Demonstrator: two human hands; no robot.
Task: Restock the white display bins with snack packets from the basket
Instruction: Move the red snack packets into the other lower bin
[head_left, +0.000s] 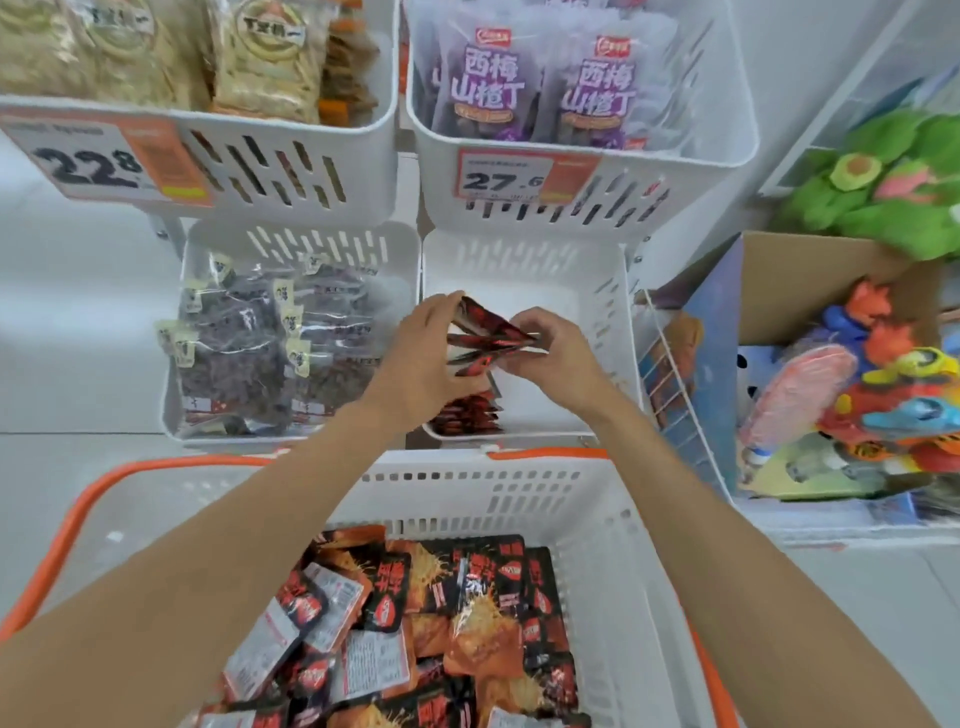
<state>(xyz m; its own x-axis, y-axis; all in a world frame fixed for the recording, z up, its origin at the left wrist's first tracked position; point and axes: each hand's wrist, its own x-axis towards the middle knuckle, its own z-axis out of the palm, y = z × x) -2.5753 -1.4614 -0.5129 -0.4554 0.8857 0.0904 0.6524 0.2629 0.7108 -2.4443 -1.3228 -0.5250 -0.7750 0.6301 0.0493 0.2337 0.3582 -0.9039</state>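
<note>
Holding a small fan of red-and-black snack packets between them, the left hand and right hand hover over the lower right white bin. Each grip pinches the fan's ends, with most fingertips hidden behind it. Stacked packets lie in the bin's front corner, partly hidden by the left hand's wrist. The basket below holds many more, cut off at the frame's edge.

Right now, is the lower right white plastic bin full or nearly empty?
Nearly empty: the white plastic bin shows bare floor, only a few red-black packets in its near-left corner.
</note>
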